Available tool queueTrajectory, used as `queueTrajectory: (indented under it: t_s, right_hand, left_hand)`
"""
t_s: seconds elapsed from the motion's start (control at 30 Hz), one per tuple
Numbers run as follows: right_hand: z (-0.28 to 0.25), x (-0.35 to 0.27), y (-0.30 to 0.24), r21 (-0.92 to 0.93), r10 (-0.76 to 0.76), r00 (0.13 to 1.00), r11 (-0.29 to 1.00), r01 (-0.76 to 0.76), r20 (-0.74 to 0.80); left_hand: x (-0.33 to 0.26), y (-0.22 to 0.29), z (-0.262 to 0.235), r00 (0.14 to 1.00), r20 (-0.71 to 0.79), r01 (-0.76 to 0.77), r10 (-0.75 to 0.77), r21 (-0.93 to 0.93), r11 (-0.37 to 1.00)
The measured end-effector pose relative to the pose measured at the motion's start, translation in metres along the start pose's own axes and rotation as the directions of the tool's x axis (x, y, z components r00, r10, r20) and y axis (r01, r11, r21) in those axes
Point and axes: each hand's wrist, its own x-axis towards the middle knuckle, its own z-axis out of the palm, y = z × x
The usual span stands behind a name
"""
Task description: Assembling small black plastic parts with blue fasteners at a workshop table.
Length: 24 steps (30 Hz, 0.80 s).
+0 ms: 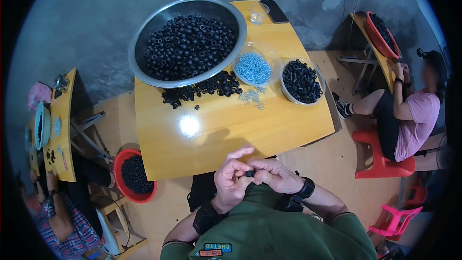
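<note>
Head view shows your left hand point(230, 178) and right hand point(279, 177) pinching one small black piece point(250, 173) between their fingertips, its detail too small to tell, so press lightly and squarely, with loose black parts point(204, 89) well ahead-left of those fingers.

Yellow table point(288, 125) with metal bowl point(187, 84), two round tubs point(276, 60), clear cup point(257, 16), black slab point(274, 11), scattered small pieces point(207, 87).

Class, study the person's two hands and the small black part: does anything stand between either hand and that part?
Nothing visible does. The left hand and right hand meet at the small black part. The metal bowl stands farther off on the table.
</note>
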Motion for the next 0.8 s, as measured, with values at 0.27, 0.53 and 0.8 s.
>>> queueTrajectory:
  t_s: [0.27, 0.53, 0.8]
  right_hand:
    - [0.018, 0.015, 0.012, 0.164, -0.132, 0.979, 0.974, 0.156, -0.153]
    - [0.030, 0.044, 0.013, 0.411, 0.001, 0.976, 0.907, 0.090, -0.218]
    - [0.044, 0.088, 0.008, 0.117, 0.055, 0.993, 0.992, -0.042, -0.105]
  left_hand:
    - [0.003, -0.020, -0.008, 0.993, 0.003, -0.117, 0.120, -0.198, 0.973]
    - [0.004, -0.026, -0.024, 0.994, -0.091, -0.078, 0.054, -0.280, 0.957]
    - [-0.002, 0.001, -0.086, 0.897, -0.425, -0.230, 0.121, -0.216, 0.949]
